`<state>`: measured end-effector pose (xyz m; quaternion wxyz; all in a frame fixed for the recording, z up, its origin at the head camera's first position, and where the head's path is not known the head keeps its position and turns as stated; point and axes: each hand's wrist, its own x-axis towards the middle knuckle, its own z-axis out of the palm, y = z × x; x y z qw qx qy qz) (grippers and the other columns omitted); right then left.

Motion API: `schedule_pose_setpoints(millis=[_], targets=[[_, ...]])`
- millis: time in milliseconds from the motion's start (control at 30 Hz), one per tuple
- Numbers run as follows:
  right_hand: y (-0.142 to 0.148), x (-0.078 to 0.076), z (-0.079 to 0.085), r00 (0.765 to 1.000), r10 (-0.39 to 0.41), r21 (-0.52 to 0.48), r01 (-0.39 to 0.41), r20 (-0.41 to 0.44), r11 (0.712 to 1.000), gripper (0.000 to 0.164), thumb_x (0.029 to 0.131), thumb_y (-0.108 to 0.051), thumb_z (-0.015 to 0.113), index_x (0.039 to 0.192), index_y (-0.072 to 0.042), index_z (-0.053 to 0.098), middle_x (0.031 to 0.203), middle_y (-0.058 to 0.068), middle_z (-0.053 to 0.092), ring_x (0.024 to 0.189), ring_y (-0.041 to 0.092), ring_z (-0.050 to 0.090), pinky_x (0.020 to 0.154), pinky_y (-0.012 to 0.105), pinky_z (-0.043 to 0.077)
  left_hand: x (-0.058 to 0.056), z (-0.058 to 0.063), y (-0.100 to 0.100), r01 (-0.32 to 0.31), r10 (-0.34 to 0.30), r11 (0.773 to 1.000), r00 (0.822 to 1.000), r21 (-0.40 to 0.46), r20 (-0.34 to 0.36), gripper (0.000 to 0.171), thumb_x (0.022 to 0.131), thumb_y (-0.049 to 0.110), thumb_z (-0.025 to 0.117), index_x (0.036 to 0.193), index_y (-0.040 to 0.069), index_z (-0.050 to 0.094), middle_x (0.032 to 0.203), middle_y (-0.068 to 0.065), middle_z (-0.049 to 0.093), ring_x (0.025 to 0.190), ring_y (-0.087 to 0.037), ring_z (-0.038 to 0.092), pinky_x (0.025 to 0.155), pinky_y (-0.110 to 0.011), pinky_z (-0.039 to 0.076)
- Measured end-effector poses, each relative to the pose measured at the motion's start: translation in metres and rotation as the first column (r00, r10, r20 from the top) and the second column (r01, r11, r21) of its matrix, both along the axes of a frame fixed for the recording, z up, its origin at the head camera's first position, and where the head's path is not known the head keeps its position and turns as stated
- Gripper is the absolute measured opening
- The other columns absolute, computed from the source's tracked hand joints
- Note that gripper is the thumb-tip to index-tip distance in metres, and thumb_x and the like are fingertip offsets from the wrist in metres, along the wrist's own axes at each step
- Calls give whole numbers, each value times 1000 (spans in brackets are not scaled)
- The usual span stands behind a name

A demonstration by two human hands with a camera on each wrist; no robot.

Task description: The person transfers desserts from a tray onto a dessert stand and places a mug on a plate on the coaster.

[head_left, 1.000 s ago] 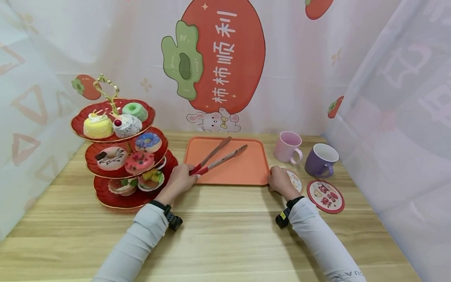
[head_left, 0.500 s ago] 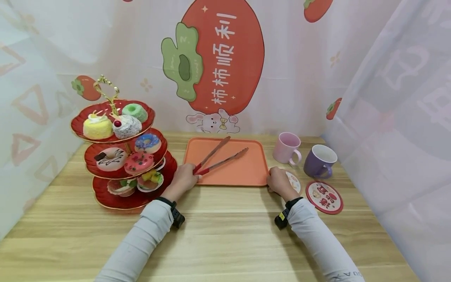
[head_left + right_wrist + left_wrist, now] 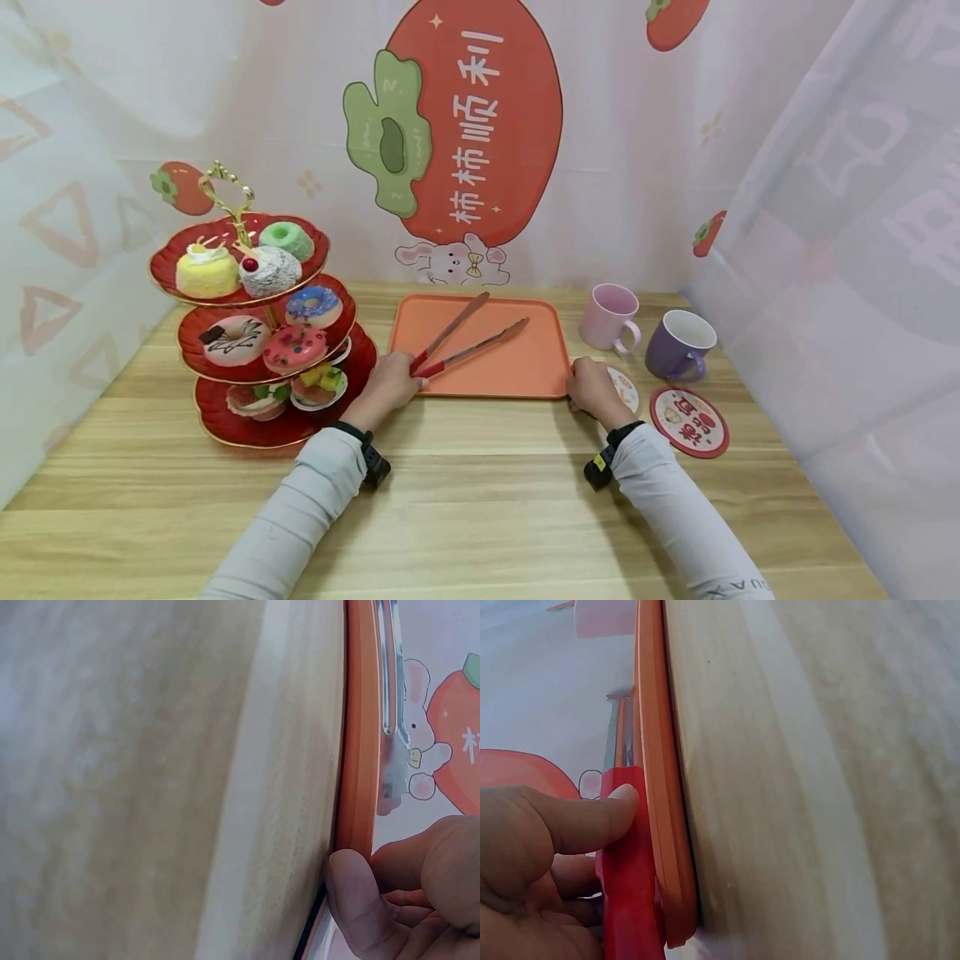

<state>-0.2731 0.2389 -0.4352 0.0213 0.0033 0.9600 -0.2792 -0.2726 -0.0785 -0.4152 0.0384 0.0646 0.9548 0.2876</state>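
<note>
An orange rectangular tray [image 3: 517, 371] lies flat at the back middle of the table. Across its left half rest metal tongs [image 3: 478, 342], their red-handled arms spread toward the back. My left hand [image 3: 384, 387] is at the tray's front left corner, gripping the tongs' red handle [image 3: 630, 862]; in the left wrist view the thumb presses on it and the other fingers curl behind, right at the tray rim [image 3: 660, 787]. At the front right corner my right hand [image 3: 592, 388] pinches the tray's edge; the thumb shows against the rim [image 3: 360, 772] in the right wrist view.
Beside my left hand stands a red three-tier stand [image 3: 217, 423] with several toy cakes, donuts [image 3: 296, 348] and tarts [image 3: 318, 388]. To the right are a pink mug [image 3: 607, 321], a purple mug [image 3: 670, 348] and two round coasters [image 3: 690, 423], one partly behind my right hand.
My left hand and forearm have shifted slightly to the right, and the tongs' handle ends have moved a little with them. The right hand stays at the tray corner.
</note>
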Motion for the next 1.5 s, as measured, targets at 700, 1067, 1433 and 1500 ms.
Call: schedule_pose_setpoints(millis=[700, 1067, 1433, 1500], targets=[[9, 13, 18, 983, 170, -155, -158, 65, 975, 36, 88, 0, 54, 118, 19, 47, 64, 13, 62, 52, 21, 60, 50, 30, 48, 22, 19, -5, 101, -105, 994, 988, -38, -112, 48, 81, 20, 73, 121, -2, 58, 108, -20, 53, 89, -31, 48, 76, -44, 42], [13, 27, 25, 962, 270, 114, -263, -43, 958, 41, 84, -5, 57, 118, 17, 51, 77, 12, 62, 66, 21, 58, 61, 36, 47, 45, 31, -7, 201, -225, 972, 950, -124, -219, 52, 80, 33, 73, 121, 3, 61, 132, -25, 44, 120, -39, 41, 88, -57, 35], [11, 48, 29, 924, 381, 195, -367, -36, 909, 37, 79, -5, 61, 113, 11, 56, 97, 23, 63, 88, 34, 59, 76, 47, 46, 73, 40, -27, 332, -390, 907, 895, -259, -218, 70, 73, 56, 70, 126, 12, 60, 140, -21, 36, 127, -41, 32, 89, -59, 31], [11, 52, 30, 911, 411, 206, -397, -26, 894, 35, 79, -5, 62, 111, 10, 57, 97, 20, 63, 90, 35, 59, 77, 47, 46, 78, 41, -31, 371, -428, 890, 881, -266, -202, 73, 71, 58, 71, 126, 12, 59, 140, -22, 36, 127, -43, 31, 89, -60, 32]])
